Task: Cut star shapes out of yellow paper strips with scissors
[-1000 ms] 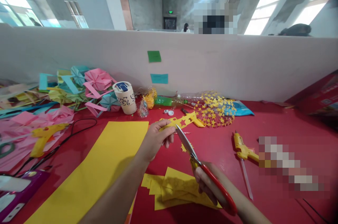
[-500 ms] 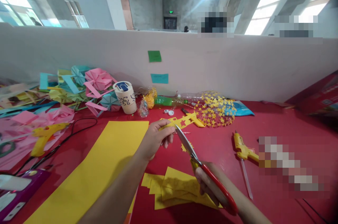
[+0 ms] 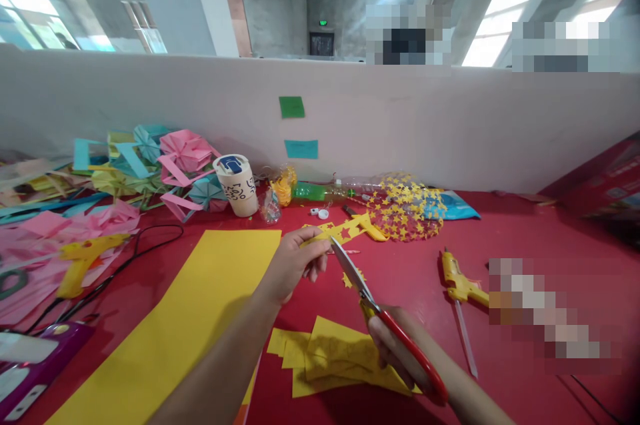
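At your twelve o'clock, a green note [image 3: 291, 107] hangs above a blue note [image 3: 301, 149] on the pale partition [image 3: 400, 118]. A patterned white cup [image 3: 239, 193] stands at your eleven. Yellow glue guns lie at your ten [image 3: 80, 263] and two [image 3: 460, 283]; a purple-and-white device [image 3: 50, 359] lies at nine.

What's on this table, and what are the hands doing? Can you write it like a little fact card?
Left hand: pinching a yellow strip with star-shaped holes
Right hand: holding red-handled scissors, blades by the strip
Near edge: pile of yellow paper pieces
Left side: big yellow sheet, yellow glue gun, folded paper shapes
Right side: another yellow glue gun
Back: white cup, green bottle, cluster of yellow stars
Table: red
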### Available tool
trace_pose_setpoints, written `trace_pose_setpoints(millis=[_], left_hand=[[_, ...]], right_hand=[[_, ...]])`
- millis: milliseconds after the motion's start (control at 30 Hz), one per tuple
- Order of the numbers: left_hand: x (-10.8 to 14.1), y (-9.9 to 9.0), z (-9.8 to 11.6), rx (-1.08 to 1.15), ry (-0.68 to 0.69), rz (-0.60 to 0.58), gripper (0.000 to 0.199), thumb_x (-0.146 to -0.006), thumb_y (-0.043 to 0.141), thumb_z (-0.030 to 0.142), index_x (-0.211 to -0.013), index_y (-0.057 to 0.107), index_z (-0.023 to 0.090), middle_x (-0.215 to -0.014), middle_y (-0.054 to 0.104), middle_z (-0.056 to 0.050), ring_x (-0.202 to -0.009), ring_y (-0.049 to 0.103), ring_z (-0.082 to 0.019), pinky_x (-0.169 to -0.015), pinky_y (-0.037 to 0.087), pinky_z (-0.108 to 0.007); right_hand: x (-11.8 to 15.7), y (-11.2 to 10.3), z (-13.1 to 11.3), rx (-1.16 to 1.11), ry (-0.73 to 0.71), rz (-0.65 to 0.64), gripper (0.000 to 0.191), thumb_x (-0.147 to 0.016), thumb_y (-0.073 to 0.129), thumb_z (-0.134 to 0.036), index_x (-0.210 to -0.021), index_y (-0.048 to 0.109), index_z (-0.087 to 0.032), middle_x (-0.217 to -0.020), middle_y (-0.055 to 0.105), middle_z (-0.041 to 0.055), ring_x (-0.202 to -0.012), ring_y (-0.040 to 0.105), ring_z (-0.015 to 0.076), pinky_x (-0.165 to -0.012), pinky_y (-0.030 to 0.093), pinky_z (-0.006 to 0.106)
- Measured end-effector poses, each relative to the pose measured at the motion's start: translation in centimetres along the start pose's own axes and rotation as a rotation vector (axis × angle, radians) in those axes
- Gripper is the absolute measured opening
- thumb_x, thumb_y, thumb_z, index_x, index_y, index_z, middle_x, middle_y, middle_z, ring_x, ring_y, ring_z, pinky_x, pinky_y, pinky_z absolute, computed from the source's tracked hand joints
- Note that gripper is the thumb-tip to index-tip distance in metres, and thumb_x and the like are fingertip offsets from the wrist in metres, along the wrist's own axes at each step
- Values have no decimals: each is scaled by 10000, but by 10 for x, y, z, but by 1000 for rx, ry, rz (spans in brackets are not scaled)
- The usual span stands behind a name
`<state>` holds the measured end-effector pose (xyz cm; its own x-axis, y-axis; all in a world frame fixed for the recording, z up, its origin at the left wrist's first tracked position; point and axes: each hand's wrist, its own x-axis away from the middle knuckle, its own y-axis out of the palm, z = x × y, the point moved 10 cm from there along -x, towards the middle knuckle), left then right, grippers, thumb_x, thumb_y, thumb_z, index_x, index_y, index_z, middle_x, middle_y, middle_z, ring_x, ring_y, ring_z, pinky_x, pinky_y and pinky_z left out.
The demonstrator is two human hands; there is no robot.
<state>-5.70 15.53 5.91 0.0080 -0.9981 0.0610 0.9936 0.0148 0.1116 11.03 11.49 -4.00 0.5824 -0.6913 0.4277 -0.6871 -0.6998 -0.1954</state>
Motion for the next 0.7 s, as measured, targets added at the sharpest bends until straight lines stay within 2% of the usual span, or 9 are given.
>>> trace_pose_setpoints(millis=[167, 300, 467, 533, 633, 700], left_hand=[[-1, -2, -2, -9, -11, 9, 196, -798, 590, 320, -691, 555, 160, -490, 563, 44, -355, 420, -47, -381, 274, -172], [-1, 1, 3, -16, 28, -39, 241, -845, 533, 344, -697, 569, 157, -518, 596, 21, -375, 495, -75, -392, 321, -188], [2, 4, 11, -91, 77, -65, 268, -857, 521, 348, -675, 573, 157, -578, 624, -6, -494, 589, -126, -519, 423, -241], [2, 3, 14, -125, 106, -43, 280, -842, 543, 337, -623, 545, 162, -565, 567, 16, -524, 550, -117, -560, 417, -244], [1, -2, 16, -178, 141, 37, 340, -809, 592, 332, -545, 452, 168, -535, 398, 52, -510, 400, -84, -523, 334, -221], [0, -3, 14, -178, 140, 51, 352, -800, 602, 338, -542, 430, 171, -553, 343, 54, -516, 351, -81, -506, 302, -219]], right_hand=[[2, 0, -2, -4, 9, -3, 492, -694, 637, -664, -656, 471, -202, -515, 540, -12, -291, 405, 78, -277, 272, 189], [2, 1, -5, -14, -4, -6, 467, -723, 604, -645, -702, 478, -196, -537, 534, -21, -323, 409, 76, -294, 297, 182], [4, 2, -9, -23, -7, 10, 476, -741, 547, -661, -701, 456, -196, -516, 495, -46, -303, 381, 52, -300, 290, 164], [7, 2, -13, -33, -17, 28, 482, -762, 513, -673, -697, 438, -201, -519, 476, -48, -306, 365, 48, -295, 281, 162], [9, 3, -16, -42, -29, 33, 505, -761, 496, -700, -696, 426, -204, -519, 458, -51, -311, 346, 46, -289, 268, 164], [10, 4, -17, -50, -35, 35, 536, -756, 467, -736, -693, 425, -205, -510, 448, -52, -317, 345, 50, -293, 268, 167]])
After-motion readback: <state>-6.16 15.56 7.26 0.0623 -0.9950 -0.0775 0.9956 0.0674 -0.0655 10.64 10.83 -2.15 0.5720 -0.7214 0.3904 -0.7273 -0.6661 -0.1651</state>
